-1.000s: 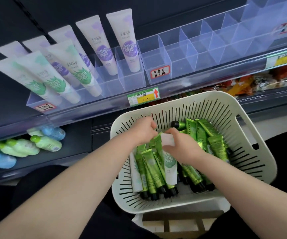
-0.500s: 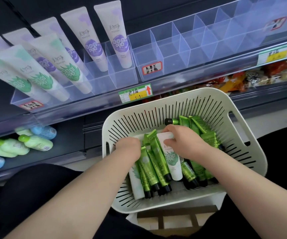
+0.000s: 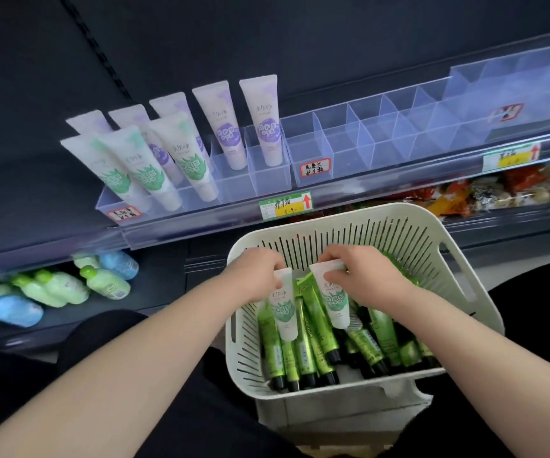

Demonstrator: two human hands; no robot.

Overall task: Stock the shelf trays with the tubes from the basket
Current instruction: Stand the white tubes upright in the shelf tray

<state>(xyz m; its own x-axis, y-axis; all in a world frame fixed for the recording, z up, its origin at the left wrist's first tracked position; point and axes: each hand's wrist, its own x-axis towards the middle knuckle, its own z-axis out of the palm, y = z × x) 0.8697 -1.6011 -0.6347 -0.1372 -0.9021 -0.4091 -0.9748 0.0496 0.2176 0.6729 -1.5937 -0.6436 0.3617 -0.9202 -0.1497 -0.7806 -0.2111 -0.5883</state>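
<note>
Hands [image 3: 363,276] now each with a white tube [image 3: 285,304], basket [image 3: 432,233] nearer.

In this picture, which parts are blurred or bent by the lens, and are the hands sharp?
Head view: the bottles at lower left are smeared by blur; the shelf trays curve from wide-angle distortion; the left hand, right hand and their white tubes over the basket are fairly sharp; lighting is soft, no strong glare.
</note>
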